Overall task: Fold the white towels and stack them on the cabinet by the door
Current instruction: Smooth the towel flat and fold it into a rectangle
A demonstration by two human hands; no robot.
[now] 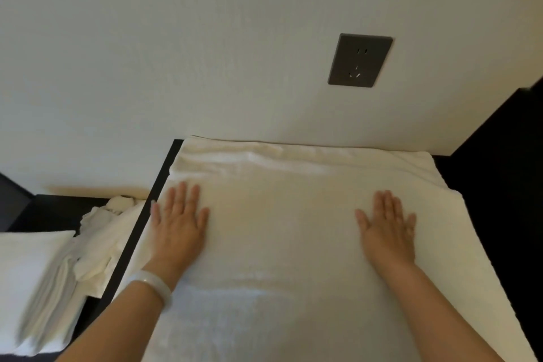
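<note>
Lying at the far left, a blurred white stack (32,288) of what looks like folded cloth sits on a lower dark surface (55,210), and just to its right a crumpled heap of white towels (108,238) rests against the side of the dark table (138,232). Over that table's top a large white towel (279,258) is spread flat, its far edge rumpled into low ridges against the pale wall (205,53) and its left edge spilling slightly over the table's rim. The left hand (179,223), with a pale bracelet (152,285) on its wrist, lies palm down near the towel's left edge, fingers straight and slightly spread, gripping nothing. Well apart from it, the right hand (388,232) presses flat on the towel's right part in the same way, fingers straight and close together. Above it on the wall is a dark grey socket (360,60), and the table's bare dark top (499,185) shows past the towel's right edge
</note>
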